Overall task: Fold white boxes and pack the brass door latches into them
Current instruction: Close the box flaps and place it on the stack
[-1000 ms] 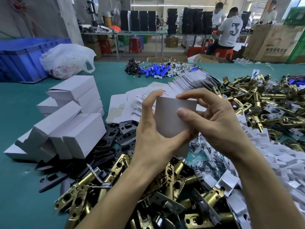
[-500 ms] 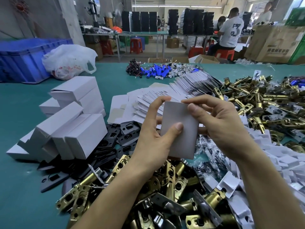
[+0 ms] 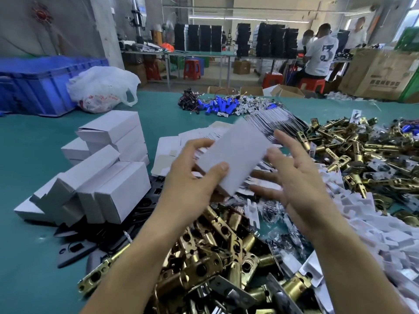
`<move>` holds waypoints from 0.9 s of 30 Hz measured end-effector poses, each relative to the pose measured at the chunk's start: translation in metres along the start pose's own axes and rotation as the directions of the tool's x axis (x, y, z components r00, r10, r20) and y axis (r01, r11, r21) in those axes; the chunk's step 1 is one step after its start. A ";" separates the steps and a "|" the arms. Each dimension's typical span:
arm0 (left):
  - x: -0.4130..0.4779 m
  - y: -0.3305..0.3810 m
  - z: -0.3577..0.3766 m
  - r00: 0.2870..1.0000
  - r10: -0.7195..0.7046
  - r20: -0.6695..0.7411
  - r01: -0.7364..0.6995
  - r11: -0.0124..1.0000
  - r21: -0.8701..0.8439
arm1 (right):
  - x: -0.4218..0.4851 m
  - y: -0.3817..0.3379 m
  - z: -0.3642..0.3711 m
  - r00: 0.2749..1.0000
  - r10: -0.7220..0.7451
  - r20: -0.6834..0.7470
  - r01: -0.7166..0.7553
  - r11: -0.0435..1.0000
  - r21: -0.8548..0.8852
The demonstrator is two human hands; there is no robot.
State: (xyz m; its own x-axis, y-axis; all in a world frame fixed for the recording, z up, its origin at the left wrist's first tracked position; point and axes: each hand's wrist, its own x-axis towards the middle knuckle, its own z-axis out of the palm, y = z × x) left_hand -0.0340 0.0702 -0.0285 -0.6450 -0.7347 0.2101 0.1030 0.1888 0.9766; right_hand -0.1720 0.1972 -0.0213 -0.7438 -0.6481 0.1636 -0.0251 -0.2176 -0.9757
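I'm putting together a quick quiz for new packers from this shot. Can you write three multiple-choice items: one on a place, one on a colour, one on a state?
1. Where is the stack of folded boxes?
A. Left of the hands. B. Right of the hands. C. On the floor.
2. What colour is the crate?
A. Red. B. Blue. C. Yellow.
3. How is the right hand?
A. Spread open. B. In a fist. C. Gripping a latch.
Answers: 1 A, it stands to the left of the left hand, which holds a white box; 2 B, its walls are blue; 3 A, its fingers are straight and apart.
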 end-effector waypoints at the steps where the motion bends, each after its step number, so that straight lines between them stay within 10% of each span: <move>1: 0.005 0.002 -0.009 0.996 0.031 -0.081 -0.028 0.999 0.039 | -0.001 0.002 0.001 1.000 0.016 0.026 -0.015 0.999 -0.040; 10: 0.028 -0.005 -0.090 0.757 0.138 -0.639 0.129 0.926 0.354 | -0.003 0.015 0.006 0.993 0.105 0.058 -0.099 0.989 -0.108; 27: 0.020 -0.012 -0.088 0.845 0.224 -0.486 0.439 0.229 0.869 | -0.008 0.043 -0.008 0.994 0.105 0.015 -0.084 0.873 -0.480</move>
State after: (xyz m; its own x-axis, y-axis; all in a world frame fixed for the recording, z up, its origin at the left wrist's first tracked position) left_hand 0.0187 -0.0039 -0.0317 -0.1539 -0.8952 0.4183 -0.9176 0.2864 0.2755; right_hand -0.1720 0.1988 -0.0657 -0.7321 -0.6782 0.0629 -0.2799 0.2153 -0.9356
